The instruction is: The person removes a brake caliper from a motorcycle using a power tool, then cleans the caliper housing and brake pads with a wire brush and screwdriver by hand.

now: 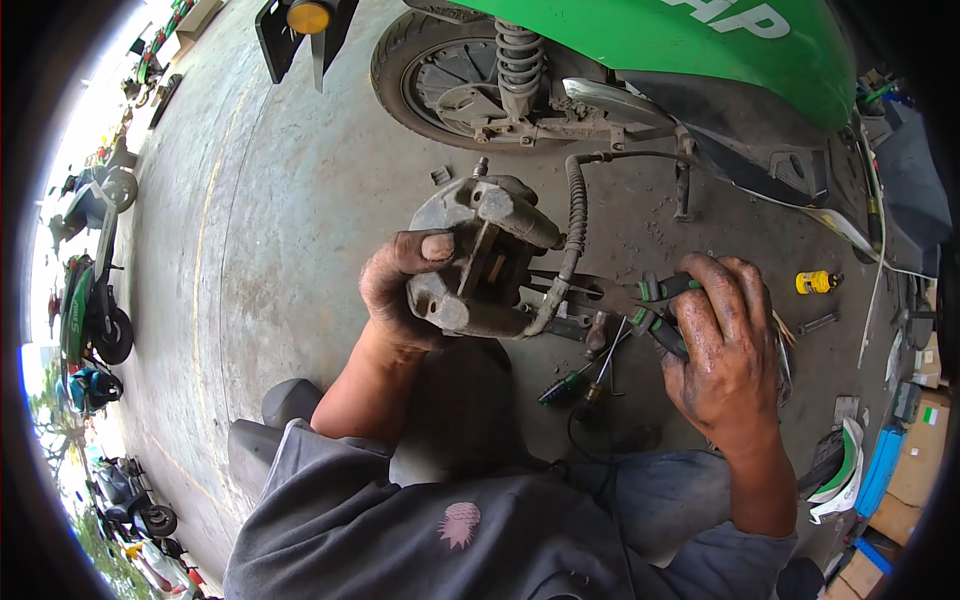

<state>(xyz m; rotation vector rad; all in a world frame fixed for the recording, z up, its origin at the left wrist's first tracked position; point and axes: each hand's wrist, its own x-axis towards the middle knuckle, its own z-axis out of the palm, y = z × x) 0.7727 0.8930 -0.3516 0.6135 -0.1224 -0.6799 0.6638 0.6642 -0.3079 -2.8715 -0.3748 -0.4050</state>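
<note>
My left hand [392, 285] grips a dirty grey brake caliper [452, 212] by its left side, thumb on top, holding it up off the floor. A ribbed brake hose [577, 205] runs from the caliper back toward the scooter. In my right hand [725, 350] is a pair of pliers [618, 298] with green and black handles, fingers wrapped round them. Its long jaws point left at the caliper's opening, passing by the hose. Whether the tips grip anything inside cannot be made out. Both hands are stained with dark grease.
Ahead stands a green scooter [640, 45] with its wheel [405, 75] and coil shock [520, 62]. Below my hands lie a green-handled screwdriver [562, 387] and other tools. To the right are a yellow bottle [817, 282], a wrench [818, 323] and cardboard boxes [918, 455]. Parked scooters [85, 300] line the left.
</note>
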